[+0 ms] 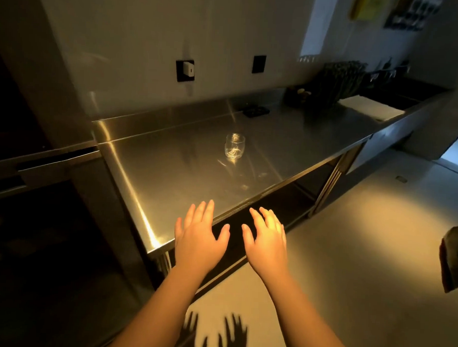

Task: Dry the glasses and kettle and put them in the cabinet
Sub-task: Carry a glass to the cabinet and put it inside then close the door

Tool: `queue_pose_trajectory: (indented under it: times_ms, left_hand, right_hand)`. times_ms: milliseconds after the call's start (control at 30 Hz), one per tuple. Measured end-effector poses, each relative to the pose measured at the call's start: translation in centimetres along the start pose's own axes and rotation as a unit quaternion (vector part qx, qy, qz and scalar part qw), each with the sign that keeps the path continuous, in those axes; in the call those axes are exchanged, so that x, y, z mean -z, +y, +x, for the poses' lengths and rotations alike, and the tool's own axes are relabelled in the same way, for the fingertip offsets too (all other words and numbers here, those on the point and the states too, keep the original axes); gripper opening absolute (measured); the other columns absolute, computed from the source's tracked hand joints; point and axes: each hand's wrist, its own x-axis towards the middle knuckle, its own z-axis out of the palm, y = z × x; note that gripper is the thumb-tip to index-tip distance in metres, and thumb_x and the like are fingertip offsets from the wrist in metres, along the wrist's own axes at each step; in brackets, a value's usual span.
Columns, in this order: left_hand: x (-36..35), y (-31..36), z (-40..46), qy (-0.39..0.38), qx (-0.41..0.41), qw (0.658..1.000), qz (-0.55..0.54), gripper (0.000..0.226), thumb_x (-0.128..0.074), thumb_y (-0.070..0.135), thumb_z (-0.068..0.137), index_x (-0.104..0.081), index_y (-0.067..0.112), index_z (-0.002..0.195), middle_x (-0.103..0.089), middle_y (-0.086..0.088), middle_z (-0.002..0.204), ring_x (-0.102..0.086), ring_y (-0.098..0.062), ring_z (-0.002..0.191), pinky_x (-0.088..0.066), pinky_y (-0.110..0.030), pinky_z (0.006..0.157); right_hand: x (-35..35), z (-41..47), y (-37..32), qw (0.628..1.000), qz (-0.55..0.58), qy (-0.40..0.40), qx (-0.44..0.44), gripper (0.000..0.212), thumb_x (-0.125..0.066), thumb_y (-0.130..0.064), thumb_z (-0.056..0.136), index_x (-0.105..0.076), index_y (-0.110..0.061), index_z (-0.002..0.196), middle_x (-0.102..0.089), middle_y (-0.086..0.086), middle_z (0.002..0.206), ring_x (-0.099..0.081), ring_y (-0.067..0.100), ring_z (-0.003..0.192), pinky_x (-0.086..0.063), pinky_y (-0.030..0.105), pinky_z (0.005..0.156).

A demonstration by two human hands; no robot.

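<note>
One clear stemless glass [234, 145] stands upright near the middle of a long stainless steel counter [154, 165]. My left hand [199, 237] hovers over the counter's front edge, palm down, fingers spread and empty. Beside it, my right hand [265, 239] is held out in front of the counter's edge, also spread and empty. Both hands are well short of the glass. No kettle is visible.
A dark dish rack [337, 81] and a white cloth or board [370, 107] sit far right near a sink [409, 94]. A small dark tray [256, 111] lies by the backsplash. Dark cabinets [24, 217] stand at left. A cloth-like object [455, 259] shows at the right edge.
</note>
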Motion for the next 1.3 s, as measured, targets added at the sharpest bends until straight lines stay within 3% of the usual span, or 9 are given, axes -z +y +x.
queue_pose_trajectory:
  times_ms: [367,1033,1300]
  left_hand:
    - [-4.9,5.1,6.2,0.009,0.041,0.999,-0.022,0.067,-0.038,0.054,0.094,-0.017,0.028,0.153,-0.021,0.008,0.159,-0.009,-0.013,0.148,-0.009,-0.043,0.12]
    - [-11.4,2.6,29.5,0.007,0.081,0.994,-0.071,0.07,-0.043,0.052,0.093,-0.017,0.025,0.153,-0.021,0.002,0.159,-0.011,-0.016,0.148,-0.014,-0.043,0.119]
    - [-13.3,2.3,35.1,-0.018,0.094,0.99,-0.105,0.093,-0.062,0.054,0.081,-0.014,0.021,0.153,-0.022,0.001,0.159,-0.019,-0.017,0.146,-0.022,-0.043,0.118]
  right_hand:
    - [0.9,8.6,5.3,0.999,0.024,-0.034,0.016,0.049,-0.042,-0.042,0.098,-0.034,-0.03,0.145,-0.03,-0.007,0.154,-0.017,0.013,0.145,-0.016,0.038,0.119]
    - [-6.7,33.3,4.7,0.994,0.018,-0.071,0.078,0.053,-0.047,-0.037,0.097,-0.032,-0.024,0.146,-0.032,-0.001,0.152,-0.022,0.016,0.143,-0.023,0.039,0.117]
    - [-8.6,39.0,5.2,0.994,0.041,-0.096,0.04,0.06,-0.053,-0.045,0.093,-0.031,-0.028,0.146,-0.031,-0.004,0.153,-0.031,0.016,0.139,-0.03,0.036,0.113]
